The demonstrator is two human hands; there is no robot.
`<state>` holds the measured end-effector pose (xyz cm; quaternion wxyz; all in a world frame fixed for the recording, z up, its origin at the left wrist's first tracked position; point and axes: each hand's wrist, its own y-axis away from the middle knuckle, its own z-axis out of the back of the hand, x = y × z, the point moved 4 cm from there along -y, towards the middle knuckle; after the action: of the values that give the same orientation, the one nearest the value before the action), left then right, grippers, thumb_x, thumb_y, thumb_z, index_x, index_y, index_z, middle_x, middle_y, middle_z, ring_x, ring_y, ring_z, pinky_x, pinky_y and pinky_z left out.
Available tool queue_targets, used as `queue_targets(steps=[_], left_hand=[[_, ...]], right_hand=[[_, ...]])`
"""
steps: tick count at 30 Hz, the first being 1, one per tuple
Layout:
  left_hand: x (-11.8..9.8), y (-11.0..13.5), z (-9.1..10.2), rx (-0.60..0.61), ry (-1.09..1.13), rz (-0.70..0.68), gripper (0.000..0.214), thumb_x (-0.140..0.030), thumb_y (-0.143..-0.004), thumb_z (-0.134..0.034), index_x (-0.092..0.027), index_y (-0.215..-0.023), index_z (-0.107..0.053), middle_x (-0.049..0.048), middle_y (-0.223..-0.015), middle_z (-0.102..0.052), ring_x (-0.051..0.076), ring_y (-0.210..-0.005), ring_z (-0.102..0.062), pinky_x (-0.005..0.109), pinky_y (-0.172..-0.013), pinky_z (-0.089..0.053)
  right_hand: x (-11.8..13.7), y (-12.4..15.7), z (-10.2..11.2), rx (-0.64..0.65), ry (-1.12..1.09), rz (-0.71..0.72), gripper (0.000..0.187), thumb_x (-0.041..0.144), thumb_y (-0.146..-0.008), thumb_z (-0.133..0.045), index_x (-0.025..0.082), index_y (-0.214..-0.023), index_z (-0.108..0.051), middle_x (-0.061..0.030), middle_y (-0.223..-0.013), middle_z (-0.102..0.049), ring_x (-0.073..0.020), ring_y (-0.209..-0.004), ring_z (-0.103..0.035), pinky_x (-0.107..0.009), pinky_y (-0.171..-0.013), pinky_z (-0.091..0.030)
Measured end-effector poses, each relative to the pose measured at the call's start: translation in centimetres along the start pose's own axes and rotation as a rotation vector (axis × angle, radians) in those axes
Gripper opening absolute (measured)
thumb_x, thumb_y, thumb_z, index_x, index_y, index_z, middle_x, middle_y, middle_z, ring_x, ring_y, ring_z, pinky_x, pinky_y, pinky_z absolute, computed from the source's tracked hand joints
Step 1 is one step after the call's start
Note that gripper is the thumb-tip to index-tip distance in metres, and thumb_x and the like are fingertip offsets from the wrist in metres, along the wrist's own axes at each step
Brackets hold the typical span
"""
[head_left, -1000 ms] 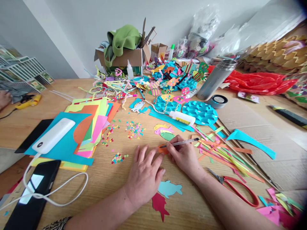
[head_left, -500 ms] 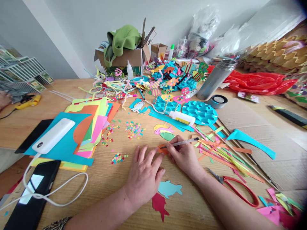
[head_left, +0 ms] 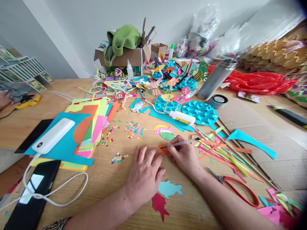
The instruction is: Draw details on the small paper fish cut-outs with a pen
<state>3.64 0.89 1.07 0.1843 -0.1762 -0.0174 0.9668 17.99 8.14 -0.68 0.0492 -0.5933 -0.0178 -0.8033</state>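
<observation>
My left hand [head_left: 144,174] lies flat on the wooden table [head_left: 105,179], fingers spread, with its fingertips pressing a small orange paper piece [head_left: 163,149]. My right hand [head_left: 183,155] is closed round a thin pen [head_left: 182,143] whose tip rests on that orange piece. A light blue paper fish [head_left: 169,188] and a red paper fish [head_left: 159,204] lie just under my wrists. Yellow, pink and green paper fish [head_left: 164,131] lie beyond the pen.
A stack of coloured paper [head_left: 88,127] with a white power bank [head_left: 53,135] lies left, a phone [head_left: 32,191] near the front edge. Red scissors [head_left: 236,188] and paper strips [head_left: 223,150] lie right. A glue bottle [head_left: 181,117], blue discs [head_left: 200,111], a steel flask [head_left: 216,80] and a cardboard box [head_left: 124,57] stand behind.
</observation>
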Motion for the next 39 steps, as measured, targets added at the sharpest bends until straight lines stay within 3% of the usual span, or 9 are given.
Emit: queue_targets(steps=[39], left_hand=[[-0.01, 0.00, 0.12, -0.014, -0.028, -0.011, 0.043, -0.033, -0.092, -0.058, -0.029, -0.134, -0.050, 0.0030, -0.137, -0.050, 0.031, -0.130, -0.036, 0.059, -0.115, -0.023]], right_hand=[[0.18, 0.02, 0.01, 0.002, 0.012, -0.009, 0.018, 0.032, -0.082, -0.059, 0.023, -0.070, -0.049, 0.0041, -0.048, -0.053, -0.0118, -0.035, -0.045, -0.023, -0.036, -0.034]])
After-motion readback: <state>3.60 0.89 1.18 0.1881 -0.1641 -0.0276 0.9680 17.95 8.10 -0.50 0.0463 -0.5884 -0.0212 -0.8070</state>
